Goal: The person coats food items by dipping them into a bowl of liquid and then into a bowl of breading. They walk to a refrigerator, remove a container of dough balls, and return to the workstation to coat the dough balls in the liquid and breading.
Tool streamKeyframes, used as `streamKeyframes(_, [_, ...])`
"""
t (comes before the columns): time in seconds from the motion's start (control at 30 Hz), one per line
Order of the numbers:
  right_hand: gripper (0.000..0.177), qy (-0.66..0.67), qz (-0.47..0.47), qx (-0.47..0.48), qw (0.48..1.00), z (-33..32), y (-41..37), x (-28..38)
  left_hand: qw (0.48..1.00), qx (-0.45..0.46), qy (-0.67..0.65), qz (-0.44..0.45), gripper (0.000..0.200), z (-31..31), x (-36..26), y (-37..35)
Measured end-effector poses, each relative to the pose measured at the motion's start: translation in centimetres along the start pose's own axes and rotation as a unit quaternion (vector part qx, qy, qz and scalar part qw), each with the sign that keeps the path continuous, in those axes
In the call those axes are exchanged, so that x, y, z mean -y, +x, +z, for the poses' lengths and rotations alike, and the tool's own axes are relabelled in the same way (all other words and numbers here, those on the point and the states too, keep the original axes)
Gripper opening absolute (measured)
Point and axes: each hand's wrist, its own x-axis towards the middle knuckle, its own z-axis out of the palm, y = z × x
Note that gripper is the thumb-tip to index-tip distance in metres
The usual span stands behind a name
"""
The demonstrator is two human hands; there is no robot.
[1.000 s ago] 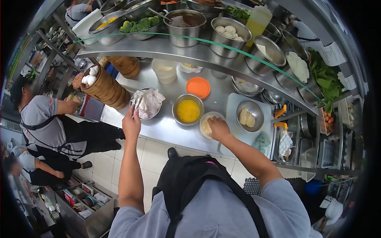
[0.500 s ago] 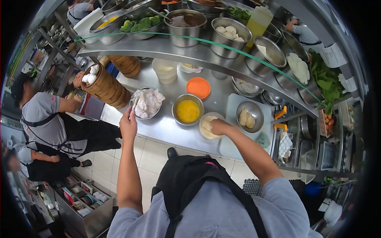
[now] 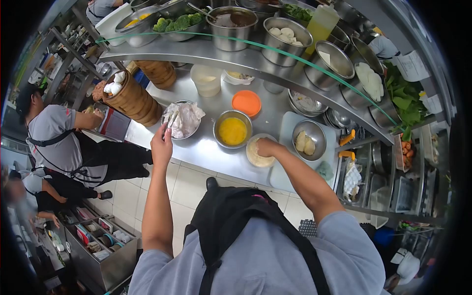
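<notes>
My left hand (image 3: 161, 145) is at the near left rim of a metal bowl of pale raw meat (image 3: 186, 119). Its fingertips are pinched together by a greyish, striped piece (image 3: 171, 118); I cannot make out what they hold. My right hand (image 3: 267, 147) reaches into a round tub of pale crumbs (image 3: 256, 156), its fingertips hidden there. Between the hands stands a metal bowl of beaten egg (image 3: 232, 131). Right of the tub, a metal bowl (image 3: 317, 133) on a pale cutting board (image 3: 287, 169) holds yellowish coated pieces (image 3: 305, 143).
An orange lid (image 3: 246, 103) and a white plastic tub (image 3: 205, 81) lie behind the egg. Bamboo steamers (image 3: 132, 101) stand at the left. A metal shelf (image 3: 206, 50) with food containers overhangs the back. A co-worker (image 3: 61, 132) stands at the left.
My left hand has shifted slightly up and right at the meat bowl's rim. My right hand stays in the crumbs, with its wrist slightly turned. The view has shifted a little.
</notes>
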Motion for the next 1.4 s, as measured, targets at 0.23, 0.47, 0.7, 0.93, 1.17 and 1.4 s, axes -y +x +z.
streamKeyframes(0.23, [0.041, -0.053, 0.012, -0.262, 0.963, -0.4, -7.0, 4.1, 1.000, 0.008, 0.015, 0.022, 0.036, 0.4, -0.3, -0.6])
streamKeyframes(0.47, [0.046, 0.005, 0.050, -0.239, 0.970, -1.2, -6.3, 3.9, 1.000, 0.021, 0.001, 0.013, 0.036, 0.4, -1.0, -0.7])
streamKeyframes(0.7, [0.031, 0.034, 0.010, -0.097, 0.995, -4.7, -5.4, 1.1, 0.999, 0.027, 0.011, 0.018, 0.036, -0.2, -1.2, -0.8])
streamKeyframes(0.93, [0.026, 0.080, -0.009, -0.006, 0.997, -0.3, -4.1, 0.9, 0.999, 0.031, 0.001, 0.018, 0.037, 0.4, -1.2, -0.9])
streamKeyframes(1.17, [0.028, 0.047, -0.028, 0.005, 0.998, -0.7, -2.8, 0.4, 0.999, 0.027, -0.009, 0.016, 0.035, 1.2, -1.2, -1.0])
streamKeyframes(1.4, [0.024, 0.121, -0.017, -0.065, 0.990, 0.1, -1.4, 1.1, 0.999, 0.017, -0.001, 0.051, 0.035, 1.1, -1.1, -0.9])
